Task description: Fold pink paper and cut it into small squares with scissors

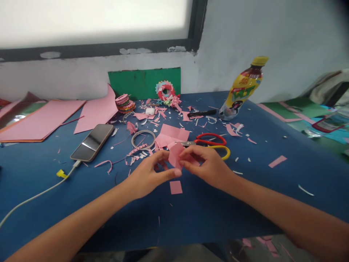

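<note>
In the head view, the left hand (152, 169) and right hand (205, 163) meet near the middle of the frame, above the blue counter (122, 222), with a piece of pink paper (175, 154) between them. The right hand is nearly closed, its thumb and fingertips pinching the paper at its right side. The left hand is half open, fingers curled at the paper's left edge and thumb reaching along its lower edge; it appears to hold the paper lightly, though the far fingertips are hidden. The paper lies to the right of the left hand and to the left of the right hand, touching both. Its visible face is longer up and down the frame than across, and a flap shows behind the right fingers. A small pink square (176, 187) lies flat just below the left thumb, so the left hand is the nearer one to it. Scissors (188, 143) lie just beyond the right hand, their handles toward the right of the frame, beside pink sheets (169, 134) at centre
</note>
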`<state>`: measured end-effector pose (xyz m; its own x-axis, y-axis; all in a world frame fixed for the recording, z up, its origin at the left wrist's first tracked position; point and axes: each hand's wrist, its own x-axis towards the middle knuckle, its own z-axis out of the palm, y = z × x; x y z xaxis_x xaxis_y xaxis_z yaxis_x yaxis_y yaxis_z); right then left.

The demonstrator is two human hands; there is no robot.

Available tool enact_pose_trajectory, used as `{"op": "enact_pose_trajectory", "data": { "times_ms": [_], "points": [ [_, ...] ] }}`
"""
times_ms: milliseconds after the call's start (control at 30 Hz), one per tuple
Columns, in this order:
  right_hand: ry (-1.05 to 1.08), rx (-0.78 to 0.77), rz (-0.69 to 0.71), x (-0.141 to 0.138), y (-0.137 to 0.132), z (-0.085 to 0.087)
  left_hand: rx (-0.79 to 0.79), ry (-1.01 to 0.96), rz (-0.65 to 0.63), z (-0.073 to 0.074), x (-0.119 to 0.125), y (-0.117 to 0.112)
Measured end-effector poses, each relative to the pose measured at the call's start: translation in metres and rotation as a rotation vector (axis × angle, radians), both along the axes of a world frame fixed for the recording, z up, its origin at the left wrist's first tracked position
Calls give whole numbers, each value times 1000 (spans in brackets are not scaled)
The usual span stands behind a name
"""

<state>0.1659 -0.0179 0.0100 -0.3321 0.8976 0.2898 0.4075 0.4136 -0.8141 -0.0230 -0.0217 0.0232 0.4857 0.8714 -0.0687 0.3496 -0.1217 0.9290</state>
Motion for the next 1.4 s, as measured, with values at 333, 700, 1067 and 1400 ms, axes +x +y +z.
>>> {"op": "enact_pose_trajectory", "data": {
  "times_ms": [333, 700, 1067, 1400],
  "points": [
    [141, -285, 18, -5, -10, 6, -94, -11, 52, -2, -2, 4],
    [229, -396, 122, -6, -8, 11, -211, -154, 68, 8, 0, 0],
    [613, -758, 92, -9, -5, 3, -438, -354, 81, 9, 2, -1],
    [573, -699, 200, -5, -4, 1, -309, -412, 220, 8, -1, 2]
  ]
}}
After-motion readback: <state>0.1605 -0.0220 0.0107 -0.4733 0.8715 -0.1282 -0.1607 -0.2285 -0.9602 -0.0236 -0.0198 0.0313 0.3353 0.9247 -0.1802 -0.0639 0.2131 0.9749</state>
